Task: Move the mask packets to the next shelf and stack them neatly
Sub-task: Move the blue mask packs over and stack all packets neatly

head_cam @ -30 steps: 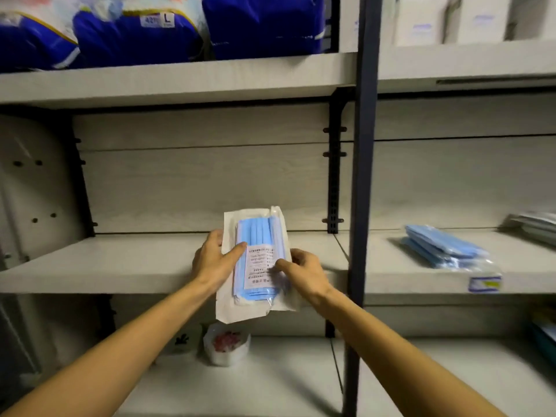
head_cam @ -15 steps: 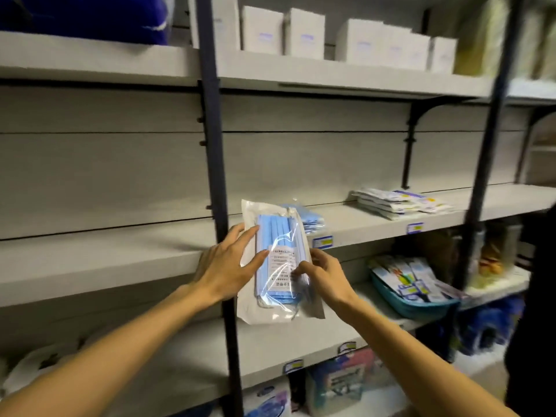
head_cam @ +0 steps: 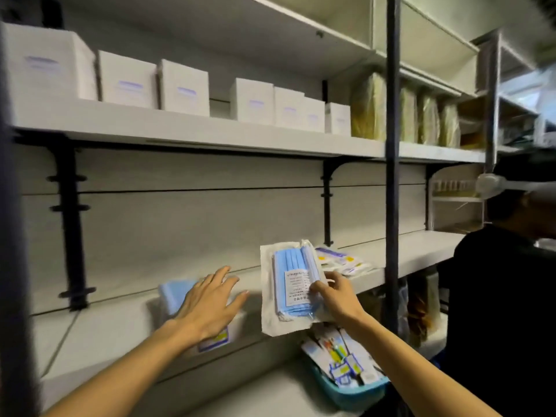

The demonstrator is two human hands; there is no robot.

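Observation:
My right hand (head_cam: 334, 296) grips a clear packet of blue masks (head_cam: 290, 285) by its right edge and holds it upright in front of the middle shelf (head_cam: 114, 320). To the left, my left hand (head_cam: 210, 302) is spread open, palm down, over a stack of blue mask packets (head_cam: 173, 296) lying on that shelf. The hand hides most of the stack, so I cannot tell whether it touches it.
White and yellow packets (head_cam: 343, 260) lie further right on the same shelf. White boxes (head_cam: 180, 88) line the shelf above. A dark upright post (head_cam: 392, 176) divides the bays. A blue bin (head_cam: 355, 389) of small packets sits below. A person in black (head_cam: 505, 296) stands at the right.
The view has swung right to the neighbouring bay. My left hand has let go of the packet and moved left over the stack on the shelf. My right hand alone holds the packet.

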